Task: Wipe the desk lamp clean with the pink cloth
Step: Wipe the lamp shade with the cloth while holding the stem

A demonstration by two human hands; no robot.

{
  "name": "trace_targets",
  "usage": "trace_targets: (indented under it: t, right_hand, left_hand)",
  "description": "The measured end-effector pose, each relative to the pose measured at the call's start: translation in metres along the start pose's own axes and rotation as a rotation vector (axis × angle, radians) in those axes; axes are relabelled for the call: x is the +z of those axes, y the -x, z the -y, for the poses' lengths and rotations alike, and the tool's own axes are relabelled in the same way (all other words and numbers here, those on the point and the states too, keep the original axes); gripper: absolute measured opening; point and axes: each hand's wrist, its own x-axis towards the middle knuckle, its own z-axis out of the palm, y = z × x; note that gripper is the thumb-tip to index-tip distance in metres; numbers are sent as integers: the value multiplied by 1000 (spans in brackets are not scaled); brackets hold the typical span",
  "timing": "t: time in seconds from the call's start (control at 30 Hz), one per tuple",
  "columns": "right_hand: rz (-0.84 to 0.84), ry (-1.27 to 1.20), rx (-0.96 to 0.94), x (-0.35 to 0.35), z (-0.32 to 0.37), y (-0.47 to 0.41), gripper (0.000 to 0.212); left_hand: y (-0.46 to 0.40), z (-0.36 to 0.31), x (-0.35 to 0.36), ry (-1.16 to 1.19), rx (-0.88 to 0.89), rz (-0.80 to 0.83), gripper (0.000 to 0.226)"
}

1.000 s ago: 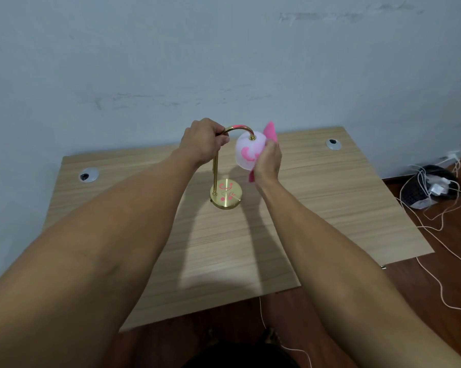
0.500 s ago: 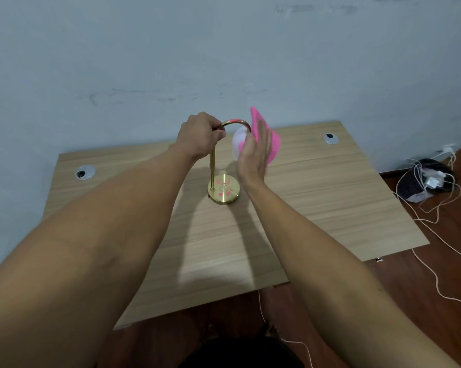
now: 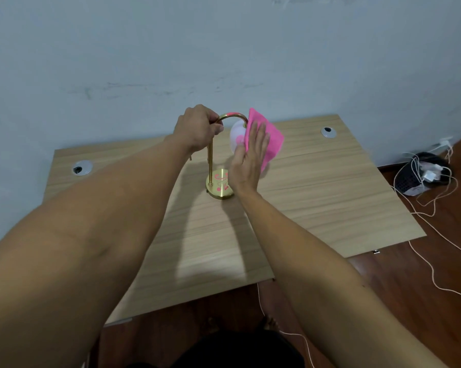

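My left hand (image 3: 197, 128) grips the desk lamp (image 3: 210, 166); my flat right hand (image 3: 250, 158) presses the pink cloth (image 3: 270, 140) on its shade (image 3: 236, 135), marks remaining on the base (image 3: 220, 184).

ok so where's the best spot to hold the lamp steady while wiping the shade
Probably the top of the gold stem, where it starts to arch, taken from the left. That is where the left hand grips the lamp now. The shade hangs off the right end, so this leaves it free for the cloth under the right hand.
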Motion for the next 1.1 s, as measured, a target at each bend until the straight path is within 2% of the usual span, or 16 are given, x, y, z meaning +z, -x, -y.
trace_targets:
  t: [0.2, 0.4, 0.6, 0.77, 0.83, 0.9, 1.0, 1.1]
  right_hand:
    - [-81, -110, 162, -1, 2, 9, 69]
    - [38, 179, -112, -4, -7, 15, 69]
    - [-65, -9, 109, -6, -12, 24, 70]
    - [86, 164, -141, -5, -10, 20, 70]
    - [105, 207, -187, -8, -17, 20, 70]
    - [87, 141, -161, -11, -23, 26, 69]
    - [48, 44, -20, -8, -20, 37, 68]
    - [6, 12, 7, -2, -9, 38, 70]
  left_hand:
    - [0, 1, 0, -5, 7, 0, 13]
    - [-4, 3, 1, 3, 9, 20, 12]
    - [-4, 4, 1, 0, 10, 21, 13]
    - [-4, 3, 0, -1, 10, 14, 11]
    - [-4, 2, 1, 4, 13, 19, 11]
    - [-4, 2, 0, 1, 15, 19, 11]
    - [-4, 3, 0, 0, 14, 17, 10]
    - [-4, 4, 0, 0, 7, 16, 10]
